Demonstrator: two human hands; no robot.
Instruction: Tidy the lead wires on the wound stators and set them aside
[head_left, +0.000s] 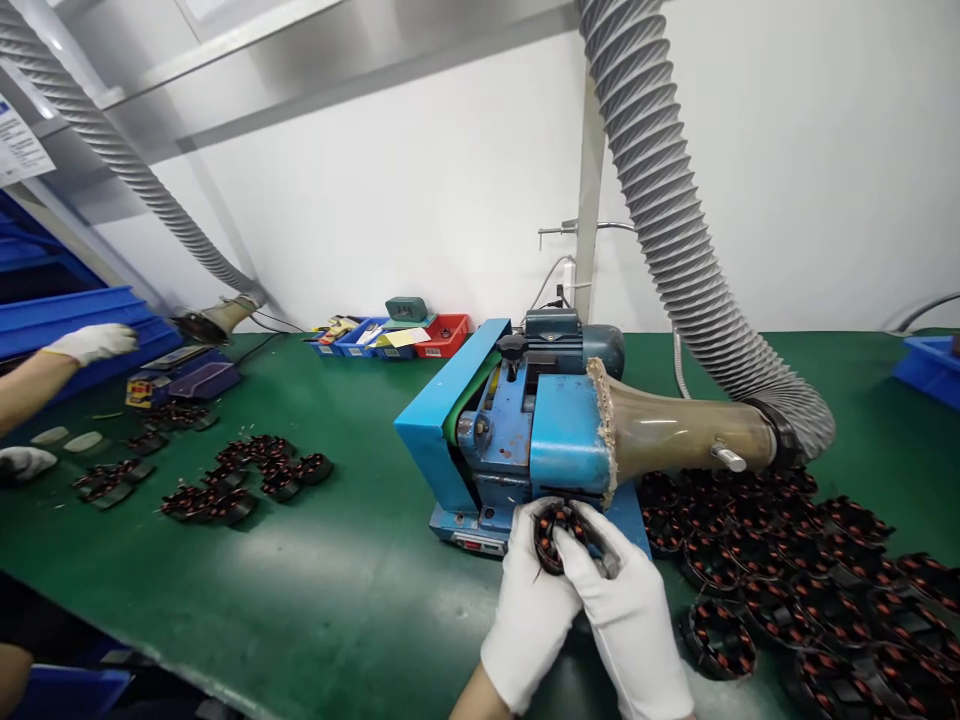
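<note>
Both of my hands wear white gloves and hold one motor stator (551, 538), a black ring with copper windings. My left hand (529, 600) grips its left side, and my right hand (619, 590) wraps its right side with the thumb on the inner windings. The stator is tilted in front of a blue belt sanding machine (506, 425), close to its lower front edge. Part of the ring is hidden behind my fingers. To the right of my hands, many similar stators (718, 640) lie crowded on the green table.
A tan suction hood (675, 430) joins a grey ribbed hose (660, 180) behind the machine. More stators (225, 480) lie left on the green table (337, 580). Small parts bins (442, 337) stand at the back. A co-worker's gloved hand (94, 343) is at far left.
</note>
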